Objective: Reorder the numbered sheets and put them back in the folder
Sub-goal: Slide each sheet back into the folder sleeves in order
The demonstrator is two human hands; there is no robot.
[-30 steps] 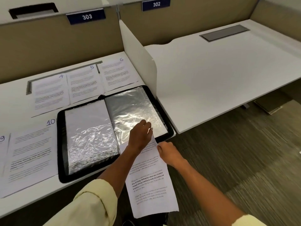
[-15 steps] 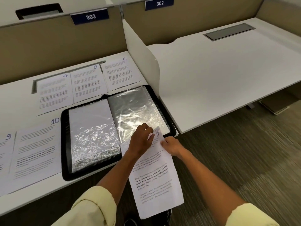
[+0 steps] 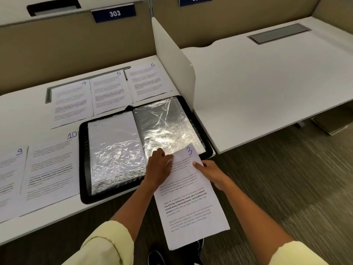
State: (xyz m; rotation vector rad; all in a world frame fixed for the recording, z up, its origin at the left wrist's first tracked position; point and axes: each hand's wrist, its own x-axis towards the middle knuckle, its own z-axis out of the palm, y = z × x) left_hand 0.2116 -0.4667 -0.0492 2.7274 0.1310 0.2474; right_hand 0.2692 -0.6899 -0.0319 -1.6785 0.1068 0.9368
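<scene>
An open black folder [image 3: 84, 161] with shiny plastic sleeves lies on the desk. The sheet numbered 3 [image 3: 189, 199] hangs over the desk's front edge, its top at the near corner of the folder's right sleeve [image 3: 164, 129]. My left hand [image 3: 158, 167] rests on the sheet's top left and on the bottom edge of that sleeve. My right hand [image 3: 210, 171] pinches the sheet's right edge. Sheets 4 [image 3: 71, 100], 5 [image 3: 110, 91] and 6 [image 3: 149, 82] lie in a row behind the folder. Sheets 9 [image 3: 9, 180] and 10 [image 3: 51, 165] lie to its left.
A white divider panel [image 3: 173, 60] stands just right of the folder, with a neighbouring white desk [image 3: 267, 83] beyond it. Beige partition walls with labels 303 [image 3: 114, 13] and 302 close off the back. Carpeted floor [image 3: 286, 188] lies below my arms.
The sheet has slid up toward the right sleeve, so its number 3 now shows. My right hand has moved up along the sheet's right edge; my left hand stays at the sleeve's bottom edge.
</scene>
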